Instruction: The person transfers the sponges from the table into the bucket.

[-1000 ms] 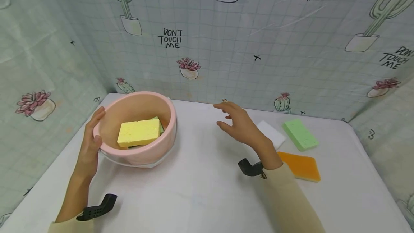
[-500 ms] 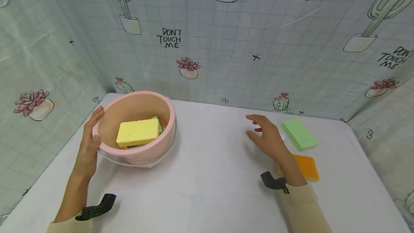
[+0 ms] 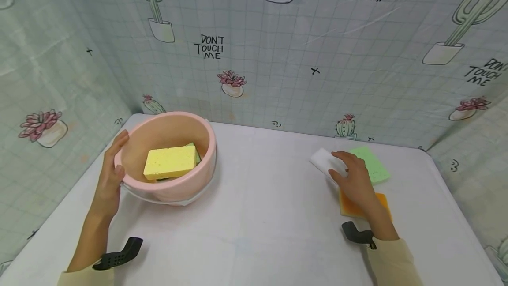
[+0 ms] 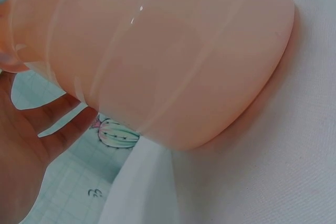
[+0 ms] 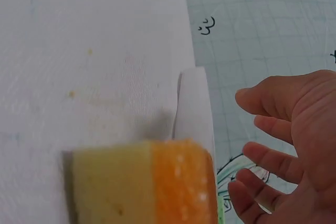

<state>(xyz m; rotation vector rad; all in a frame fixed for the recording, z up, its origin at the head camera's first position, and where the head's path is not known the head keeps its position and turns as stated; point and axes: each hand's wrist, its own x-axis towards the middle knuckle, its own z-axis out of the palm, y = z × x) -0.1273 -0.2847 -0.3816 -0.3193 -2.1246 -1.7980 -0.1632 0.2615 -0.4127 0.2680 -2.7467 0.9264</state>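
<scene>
At the left of the head view stands a pink bucket (image 3: 174,191) with a yellow sponge (image 3: 170,162) and part of a green one inside. My left hand (image 3: 109,180) holds it by the left side of the rim; in the left wrist view, fingers (image 4: 63,129) reach against the bucket's outer wall. On the right, my right hand (image 3: 355,182) hovers over a white sponge (image 3: 322,159), its fingers spread and holding nothing. An orange-topped sponge (image 3: 347,206) lies partly under the wrist, and a light green sponge (image 3: 375,167) lies just beyond the hand.
A white cloth covers the table (image 3: 254,215). Behind and at both sides hangs a curtain (image 3: 278,56) printed with cacti, close against the table's far edge. The bucket's white handle (image 3: 170,202) hangs down along its front.
My right hand has moved right and toward me, from mid-table to over the white sponge. My left hand and the bucket have stayed in place.
</scene>
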